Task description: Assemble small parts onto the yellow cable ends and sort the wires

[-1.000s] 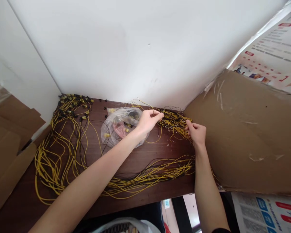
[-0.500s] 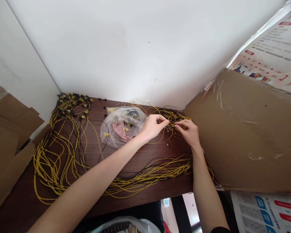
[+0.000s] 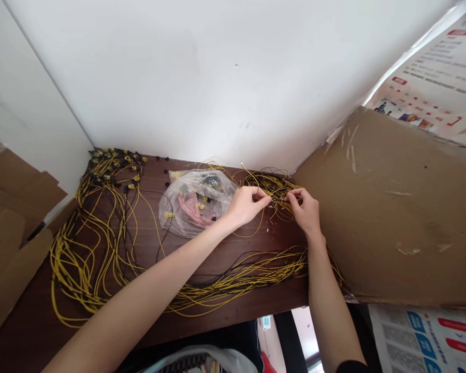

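My left hand [image 3: 247, 207] is closed in a pinch on a thin yellow wire [image 3: 252, 173], whose pale tip rises above the fingers. Just to the right, thumb and fingers of my right hand [image 3: 306, 211] are pressed together. What they grip is too small to make out; a short dark piece shows in the narrow gap between both fingertips. Behind and under the hands lies a tangled heap of yellow and black wires [image 3: 272, 181]. Beside my left wrist sits a clear plastic bag [image 3: 171, 199] with yellow and black small parts and something pink inside.
A long bundle of yellow and black wires [image 3: 233, 290] curves across the brown table [image 3: 217, 254] under my left forearm. Its connector ends [image 3: 116, 158] lie at the back left. Cardboard stands on the left [image 3: 13, 197] and right [image 3: 388, 217]; a white wall [image 3: 217, 93] closes the back.
My right hand has shifted slightly right, widening the gap between the fingertips. My left fingertips are a little lower, and the wire's pale tip has moved slightly right.
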The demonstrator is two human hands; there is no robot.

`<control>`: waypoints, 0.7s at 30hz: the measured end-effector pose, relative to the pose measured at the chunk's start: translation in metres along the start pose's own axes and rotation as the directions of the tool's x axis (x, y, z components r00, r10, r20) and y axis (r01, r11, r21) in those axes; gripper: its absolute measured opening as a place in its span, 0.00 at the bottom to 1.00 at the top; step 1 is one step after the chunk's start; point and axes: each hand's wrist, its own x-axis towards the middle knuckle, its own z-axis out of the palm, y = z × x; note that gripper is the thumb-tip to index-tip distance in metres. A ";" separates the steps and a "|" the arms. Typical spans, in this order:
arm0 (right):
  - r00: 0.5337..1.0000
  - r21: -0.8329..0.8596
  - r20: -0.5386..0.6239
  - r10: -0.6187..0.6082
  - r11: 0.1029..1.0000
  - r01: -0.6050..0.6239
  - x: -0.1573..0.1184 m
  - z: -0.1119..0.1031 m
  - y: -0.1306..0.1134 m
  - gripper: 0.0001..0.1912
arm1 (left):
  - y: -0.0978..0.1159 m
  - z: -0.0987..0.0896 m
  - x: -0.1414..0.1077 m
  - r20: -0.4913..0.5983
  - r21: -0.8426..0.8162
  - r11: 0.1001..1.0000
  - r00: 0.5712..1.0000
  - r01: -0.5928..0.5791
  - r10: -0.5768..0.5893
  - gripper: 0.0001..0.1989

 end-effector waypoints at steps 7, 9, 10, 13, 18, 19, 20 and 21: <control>1.000 -0.051 0.016 0.023 0.998 -0.022 -0.001 0.002 0.005 0.10 | -0.002 0.001 0.000 0.012 0.001 1.000 1.000 0.008 -0.008 0.09; 1.000 -0.065 0.020 0.017 0.998 -0.016 0.000 0.003 0.006 0.10 | -0.003 0.001 0.000 0.017 0.002 1.000 1.000 0.010 -0.010 0.09; 1.000 -0.075 0.023 0.008 0.997 -0.006 0.000 0.002 0.005 0.10 | -0.003 0.001 0.000 0.019 0.003 1.000 1.000 0.011 -0.011 0.09; 0.999 -0.094 0.029 -0.031 0.995 0.033 0.000 0.001 0.003 0.10 | -0.003 0.000 -0.001 0.021 0.006 1.000 1.000 0.019 -0.019 0.09; 0.998 -0.079 0.030 -0.056 0.995 0.059 0.001 -0.003 -0.005 0.09 | 0.000 0.002 0.005 0.047 0.038 0.999 0.999 -0.001 -0.001 0.11; 0.999 -0.066 0.020 -0.045 0.997 0.047 0.001 -0.003 -0.006 0.09 | 0.002 0.004 0.008 0.067 0.071 0.997 0.998 -0.013 0.009 0.13; 1.000 -0.048 0.007 -0.028 0.998 0.029 0.001 -0.004 -0.006 0.10 | 0.004 0.007 0.012 0.092 0.125 0.992 0.996 -0.028 0.017 0.15; 1.000 -0.027 -0.009 -0.009 1.000 0.008 0.001 -0.004 -0.006 0.10 | 0.006 0.010 0.016 0.117 0.200 0.979 0.993 -0.047 0.023 0.16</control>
